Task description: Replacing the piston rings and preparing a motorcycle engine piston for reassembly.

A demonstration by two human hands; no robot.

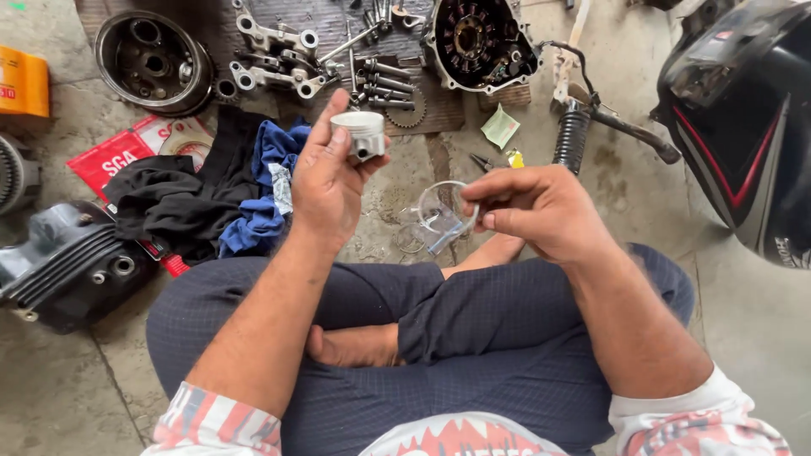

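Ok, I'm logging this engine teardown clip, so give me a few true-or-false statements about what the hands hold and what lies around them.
1. The left hand holds a small metal piston. True.
2. The right hand holds a spanner. False: it pinches a thin ring.
3. The blue rag lies on the floor beside a black cloth. True.
4. The coil spring rests in the person's lap. False: it lies on the floor near the motorcycle.
5. Both hands touch each other. False: they are apart.
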